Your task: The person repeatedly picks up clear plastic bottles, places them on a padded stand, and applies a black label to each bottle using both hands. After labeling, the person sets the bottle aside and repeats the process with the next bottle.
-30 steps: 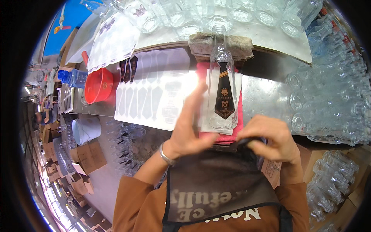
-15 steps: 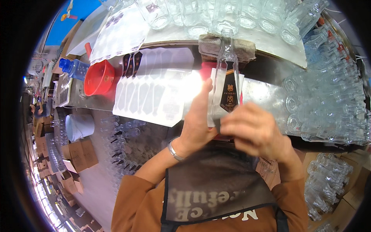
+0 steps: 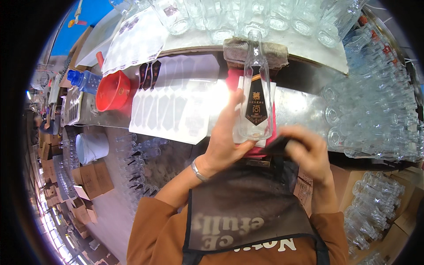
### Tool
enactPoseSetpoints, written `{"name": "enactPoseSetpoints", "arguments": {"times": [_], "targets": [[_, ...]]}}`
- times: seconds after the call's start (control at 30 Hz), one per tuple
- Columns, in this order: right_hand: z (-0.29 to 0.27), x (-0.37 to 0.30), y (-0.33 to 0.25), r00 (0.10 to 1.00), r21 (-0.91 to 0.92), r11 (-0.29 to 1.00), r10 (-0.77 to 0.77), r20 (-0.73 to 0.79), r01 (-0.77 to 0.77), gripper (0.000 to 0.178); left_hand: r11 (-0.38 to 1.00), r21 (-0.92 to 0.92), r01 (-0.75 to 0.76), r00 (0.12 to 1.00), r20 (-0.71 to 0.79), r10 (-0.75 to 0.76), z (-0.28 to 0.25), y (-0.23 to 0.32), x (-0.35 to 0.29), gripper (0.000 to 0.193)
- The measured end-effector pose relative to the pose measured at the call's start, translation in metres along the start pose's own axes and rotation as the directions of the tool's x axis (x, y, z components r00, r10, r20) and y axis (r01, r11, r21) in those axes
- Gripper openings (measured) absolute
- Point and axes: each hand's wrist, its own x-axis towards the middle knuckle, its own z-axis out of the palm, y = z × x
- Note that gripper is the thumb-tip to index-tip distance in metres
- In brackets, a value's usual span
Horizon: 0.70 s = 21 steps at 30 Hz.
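Observation:
A clear glass bottle lies with its neck away from me on a white and red support. Its neck rests on a folded grey-brown cloth. A long black label, pointed at its lower end, sits on the bottle's upper face. My left hand holds the bottle along its left side, thumb at the base. To the right of the base, apart from the bottle, my right hand is closed on a dark flat piece. Motion blurs that piece, and its kind cannot be made out.
Left on the bench are a label sheet, a red plastic bowl and a blue-topped bottle. Clear bottles stand along the far shelf; many more crowd the right. Below left are a white bucket and cartons.
My right hand has moved right, off the lower end of the bottle, carrying the dark flat piece. The whole label and the bottle's base now show. My left hand stays at the bottle.

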Motion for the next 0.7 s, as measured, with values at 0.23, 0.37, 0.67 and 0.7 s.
{"name": "enactPoseSetpoints", "arguments": {"times": [0.23, 0.37, 0.67, 0.7], "targets": [[0.012, 0.027, 0.029, 0.93, 0.346, 0.864, 0.35, 0.107, -0.365, 0.05, 0.975, -0.183, 0.128, 0.991, -0.011, -0.132, 0.005, 0.013, 0.007, 0.097], [0.013, 0.019, 0.015, 0.966, -0.103, 0.961, 0.254, -0.04, -0.257, 0.037, 0.952, 0.295, -0.075, 0.997, 0.015, 0.073, -0.003, 0.005, 0.001, 0.098], [0.032, 0.02, 0.009, 0.986, -0.43, 0.9, 0.0, -0.169, -0.073, 0.033, 0.936, 0.352, -0.026, 0.998, 0.066, 0.003, -0.006, -0.012, -0.011, 0.1], [0.031, 0.021, 0.003, 0.979, -0.398, 0.904, 0.09, -0.183, -0.157, 0.032, 0.933, 0.36, -0.022, 0.994, 0.11, -0.019, -0.01, -0.006, -0.009, 0.1]]}}
